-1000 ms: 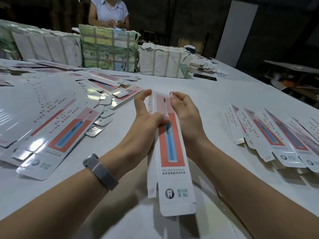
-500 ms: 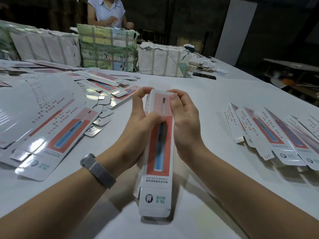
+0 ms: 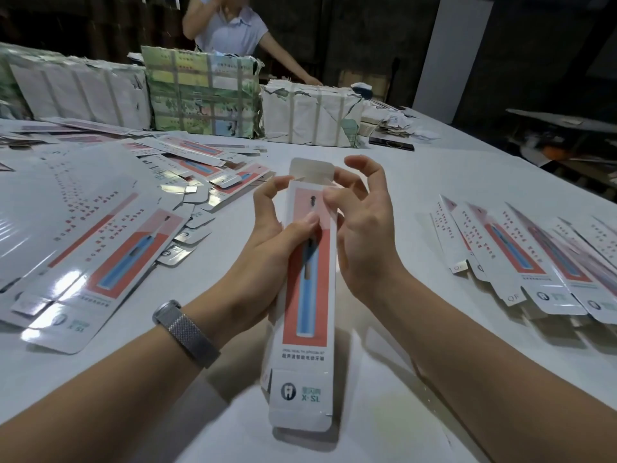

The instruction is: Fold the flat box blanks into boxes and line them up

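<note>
A long white box (image 3: 305, 315) with a red panel and a blue toothbrush picture is popped into a tube in the middle of the white table (image 3: 434, 182). My left hand (image 3: 267, 242) grips its upper left side, thumb across the front. My right hand (image 3: 364, 228) touches the upper right edge with thumb and fingertips, other fingers spread. The far top flap (image 3: 310, 168) stands open. Flat blanks (image 3: 100, 228) fan out at left. Several folded boxes (image 3: 534, 259) lie in a row at right.
Wrapped bundles (image 3: 200, 95) of stock stand along the far side, with a person (image 3: 233, 28) behind them. A dark phone-like slab (image 3: 390, 144) lies near torn paper at the back right. The table's right edge drops off to a dark room.
The flat blank has been squeezed open into a tube. My hands shifted to its far end, and the top flap now sticks up; my right fingers have spread.
</note>
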Demonstrator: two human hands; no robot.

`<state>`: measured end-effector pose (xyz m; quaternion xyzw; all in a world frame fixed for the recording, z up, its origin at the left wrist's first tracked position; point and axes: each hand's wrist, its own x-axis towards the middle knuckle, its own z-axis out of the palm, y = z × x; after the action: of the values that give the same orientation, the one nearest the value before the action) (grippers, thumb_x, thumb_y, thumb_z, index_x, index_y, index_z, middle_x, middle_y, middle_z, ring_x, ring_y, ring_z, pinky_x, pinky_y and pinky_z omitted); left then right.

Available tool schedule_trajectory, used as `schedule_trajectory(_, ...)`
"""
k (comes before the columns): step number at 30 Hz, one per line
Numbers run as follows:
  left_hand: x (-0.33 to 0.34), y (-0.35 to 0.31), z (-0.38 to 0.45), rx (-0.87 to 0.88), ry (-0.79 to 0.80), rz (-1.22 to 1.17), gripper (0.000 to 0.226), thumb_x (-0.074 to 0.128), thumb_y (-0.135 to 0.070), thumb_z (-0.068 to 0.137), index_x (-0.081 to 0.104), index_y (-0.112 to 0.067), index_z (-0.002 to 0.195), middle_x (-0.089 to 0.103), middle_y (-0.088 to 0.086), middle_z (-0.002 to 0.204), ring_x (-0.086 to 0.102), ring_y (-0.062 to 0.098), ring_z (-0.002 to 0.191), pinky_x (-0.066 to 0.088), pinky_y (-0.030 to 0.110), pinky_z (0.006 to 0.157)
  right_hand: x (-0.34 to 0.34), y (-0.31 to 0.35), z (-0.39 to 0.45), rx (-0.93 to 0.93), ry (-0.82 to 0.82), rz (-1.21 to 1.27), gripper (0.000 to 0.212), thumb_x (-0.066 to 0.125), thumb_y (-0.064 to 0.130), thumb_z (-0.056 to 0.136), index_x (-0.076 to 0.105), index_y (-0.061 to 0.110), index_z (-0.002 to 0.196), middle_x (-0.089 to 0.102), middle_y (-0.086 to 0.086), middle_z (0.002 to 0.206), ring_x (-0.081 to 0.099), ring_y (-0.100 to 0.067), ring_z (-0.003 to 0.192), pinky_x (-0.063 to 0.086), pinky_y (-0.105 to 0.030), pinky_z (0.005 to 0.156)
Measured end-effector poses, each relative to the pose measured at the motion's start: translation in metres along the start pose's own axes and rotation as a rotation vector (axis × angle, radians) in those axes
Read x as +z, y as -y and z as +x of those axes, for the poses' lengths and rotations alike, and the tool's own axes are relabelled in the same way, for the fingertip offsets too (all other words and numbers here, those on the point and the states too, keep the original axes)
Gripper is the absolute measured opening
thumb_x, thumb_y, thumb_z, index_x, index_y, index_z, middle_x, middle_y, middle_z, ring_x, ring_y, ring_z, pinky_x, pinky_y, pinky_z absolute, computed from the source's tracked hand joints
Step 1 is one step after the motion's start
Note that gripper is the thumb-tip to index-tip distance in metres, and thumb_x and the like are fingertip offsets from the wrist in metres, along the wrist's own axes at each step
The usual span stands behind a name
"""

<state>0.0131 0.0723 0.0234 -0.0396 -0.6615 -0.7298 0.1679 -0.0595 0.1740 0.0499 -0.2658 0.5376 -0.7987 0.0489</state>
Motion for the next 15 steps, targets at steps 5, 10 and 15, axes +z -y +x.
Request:
schedule_trajectory(5, 0.0, 0.0, -0.001, -0.029, -0.009, -0.007, 0.042, 0.058, -0.04, 0.097, 0.03, -0.06, 0.122, 0.074, -0.001, 0.078, 0.07, 0.014, 0.061, 0.055, 0.022, 0.056, -0.004, 0.001, 0.006, 0.017, 0.013, 0.006, 0.035, 0.056, 0.007, 0.071, 0.064, 0.021, 0.102, 0.058, -0.006, 0.091, 0.049, -0.033, 0.089, 0.046, -0.053, 0.087)
schedule_trajectory(10, -0.004, 0.001, 0.0, -0.021, 0.015, 0.019, 0.038, 0.056, -0.043, 0.088, 0.039, -0.052, 0.121, 0.071, 0.003, 0.079, 0.068, 0.016, 0.059, 0.054, 0.023, 0.054, -0.007, 0.003, 0.008, 0.046, 0.096, 0.0, 0.019, 0.057, 0.017, 0.076, 0.072, 0.021, 0.065, 0.063, 0.004, 0.071, 0.054, -0.017, 0.077, 0.038, -0.039, 0.077)
schedule_trajectory(15, -0.002, 0.003, 0.0, 0.014, 0.014, 0.116, 0.038, 0.052, -0.043, 0.089, 0.034, -0.051, 0.121, 0.071, -0.007, 0.078, 0.07, 0.013, 0.061, 0.054, 0.021, 0.057, -0.013, 0.006, 0.013, 0.088, 0.162, -0.044, 0.013, 0.059, 0.02, 0.085, 0.065, 0.014, 0.074, 0.063, 0.007, 0.067, 0.06, -0.008, 0.066, 0.049, -0.023, 0.063)
